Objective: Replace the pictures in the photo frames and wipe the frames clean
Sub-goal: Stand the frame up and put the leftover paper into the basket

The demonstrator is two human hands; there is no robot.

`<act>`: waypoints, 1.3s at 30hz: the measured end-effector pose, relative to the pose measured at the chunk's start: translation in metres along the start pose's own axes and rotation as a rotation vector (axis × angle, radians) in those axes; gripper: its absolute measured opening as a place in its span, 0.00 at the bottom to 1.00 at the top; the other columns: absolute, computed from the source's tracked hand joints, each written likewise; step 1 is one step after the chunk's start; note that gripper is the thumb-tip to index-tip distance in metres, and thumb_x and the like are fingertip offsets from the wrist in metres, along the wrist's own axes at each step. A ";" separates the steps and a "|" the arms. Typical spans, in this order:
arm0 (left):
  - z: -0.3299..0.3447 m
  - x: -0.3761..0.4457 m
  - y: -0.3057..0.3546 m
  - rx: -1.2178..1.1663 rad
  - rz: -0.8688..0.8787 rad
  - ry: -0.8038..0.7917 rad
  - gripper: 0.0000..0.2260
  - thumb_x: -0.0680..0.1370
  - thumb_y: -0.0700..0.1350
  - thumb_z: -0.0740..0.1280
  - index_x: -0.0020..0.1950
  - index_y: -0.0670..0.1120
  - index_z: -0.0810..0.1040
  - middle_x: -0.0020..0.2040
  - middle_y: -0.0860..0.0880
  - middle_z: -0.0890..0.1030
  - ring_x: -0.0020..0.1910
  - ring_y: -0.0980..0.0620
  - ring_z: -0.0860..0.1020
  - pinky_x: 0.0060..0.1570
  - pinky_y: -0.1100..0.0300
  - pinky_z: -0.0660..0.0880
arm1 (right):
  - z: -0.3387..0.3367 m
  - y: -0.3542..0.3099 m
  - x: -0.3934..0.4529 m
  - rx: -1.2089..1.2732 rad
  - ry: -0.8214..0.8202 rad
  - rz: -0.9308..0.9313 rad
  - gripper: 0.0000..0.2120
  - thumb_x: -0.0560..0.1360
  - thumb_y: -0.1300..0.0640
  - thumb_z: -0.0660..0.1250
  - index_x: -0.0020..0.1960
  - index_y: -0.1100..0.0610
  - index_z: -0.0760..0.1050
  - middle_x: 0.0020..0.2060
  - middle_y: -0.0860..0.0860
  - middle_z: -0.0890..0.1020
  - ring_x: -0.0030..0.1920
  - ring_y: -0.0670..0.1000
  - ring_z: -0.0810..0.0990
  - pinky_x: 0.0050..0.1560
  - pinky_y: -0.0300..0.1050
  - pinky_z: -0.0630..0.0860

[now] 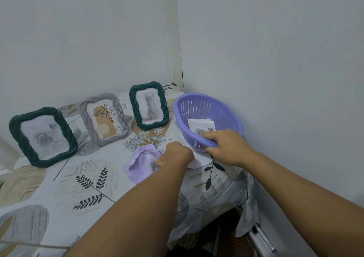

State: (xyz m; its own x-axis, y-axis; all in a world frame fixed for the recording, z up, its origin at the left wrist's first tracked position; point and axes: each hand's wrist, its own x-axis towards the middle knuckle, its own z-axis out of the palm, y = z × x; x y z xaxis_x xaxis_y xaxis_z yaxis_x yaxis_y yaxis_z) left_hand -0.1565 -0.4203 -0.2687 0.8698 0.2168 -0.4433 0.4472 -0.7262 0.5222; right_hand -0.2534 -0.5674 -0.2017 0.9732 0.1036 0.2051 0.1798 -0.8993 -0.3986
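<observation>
Three photo frames stand along the wall: a dark green frame (42,136) with a rose picture at left, a grey-lilac frame (104,119) with a plant drawing in the middle, and a dark green frame (149,105) with a cat picture at right. A purple basket (208,107) sits tilted at the right, with loose pictures (201,126) inside. My right hand (226,144) grips the basket's near rim. My left hand (175,154) holds a crumpled lilac cloth (140,162) on the table. A white sheet (201,161) lies under the basket.
A leaf-patterned tablecloth (88,187) covers the table, hanging over its right edge. White walls meet in a corner right behind the frames and the basket. A white rail (262,239) lies on the floor at lower right.
</observation>
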 end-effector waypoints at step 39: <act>-0.116 -0.059 -0.014 -0.705 0.547 -0.093 0.15 0.82 0.43 0.67 0.68 0.45 0.72 0.61 0.46 0.82 0.59 0.45 0.81 0.61 0.45 0.79 | -0.006 -0.067 0.049 0.937 0.092 0.340 0.14 0.83 0.46 0.65 0.53 0.57 0.81 0.48 0.53 0.87 0.47 0.54 0.83 0.49 0.49 0.78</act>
State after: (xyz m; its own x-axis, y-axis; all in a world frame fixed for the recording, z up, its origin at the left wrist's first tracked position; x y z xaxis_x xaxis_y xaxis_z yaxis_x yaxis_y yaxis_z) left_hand -0.1899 -0.3470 -0.1655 0.9921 -0.1182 -0.0428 0.0264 -0.1363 0.9903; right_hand -0.2188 -0.5047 -0.1598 0.9862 -0.1655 0.0022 -0.0269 -0.1735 -0.9845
